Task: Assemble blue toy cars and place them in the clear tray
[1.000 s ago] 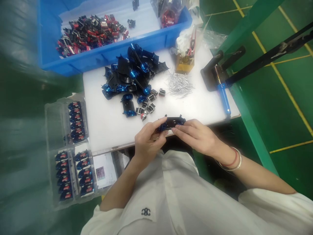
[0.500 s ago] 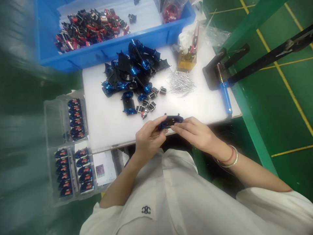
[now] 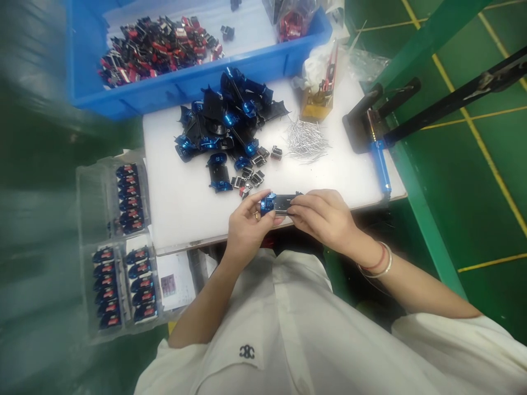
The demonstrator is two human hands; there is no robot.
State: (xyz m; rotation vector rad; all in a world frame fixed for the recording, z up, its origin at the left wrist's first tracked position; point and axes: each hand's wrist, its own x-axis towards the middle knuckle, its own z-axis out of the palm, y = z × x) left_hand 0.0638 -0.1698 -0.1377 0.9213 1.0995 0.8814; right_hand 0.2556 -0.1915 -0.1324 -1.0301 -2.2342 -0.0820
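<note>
At table point(image 3: 181, 219), blk part point(image 3: 282, 203), long axis L-R, blue end point(image 3: 264, 205) L, L fingers point(image 3: 256, 198), R fingers point(image 3: 309, 205) gripping it

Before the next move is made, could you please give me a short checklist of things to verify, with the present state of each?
1. Left hand has a grip on the black-and-blue part: ok, at its blue end.
2. Right hand touches the part: ok, at the other end.
3. Right thumb supports the part from below: cannot tell, hidden.
4. Held part is apart from the pile of similar parts: ok.
5. Thin metal pins are in a container: not ok, loose on the white tabletop.
6. Blue-handled tool is away from both hands: ok.
</note>
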